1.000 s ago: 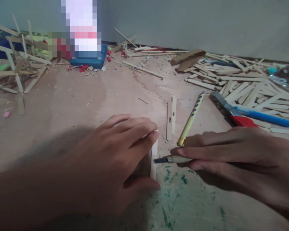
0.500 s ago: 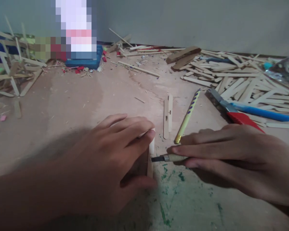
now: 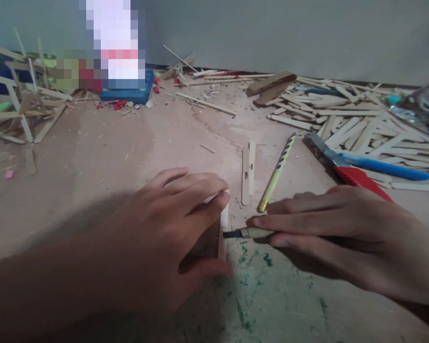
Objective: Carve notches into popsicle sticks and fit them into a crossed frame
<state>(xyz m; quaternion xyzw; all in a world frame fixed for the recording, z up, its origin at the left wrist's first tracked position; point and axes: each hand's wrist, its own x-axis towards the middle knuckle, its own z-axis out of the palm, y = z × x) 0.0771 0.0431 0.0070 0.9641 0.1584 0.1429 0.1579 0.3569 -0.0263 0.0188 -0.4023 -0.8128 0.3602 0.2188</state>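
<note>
A plain grey-green wall runs across the back, more teal toward the left and greyer toward the right. A thin dark seam marks where it meets the far edge of the desk. The desktop is a dull pinkish brown, with a wandering brown mark past its middle and green stains toward the near edge. Light is dim and uneven, with soft shadow over the near left. A whitish shape near the far left corner is pixelated, so its nature is unclear.
</note>
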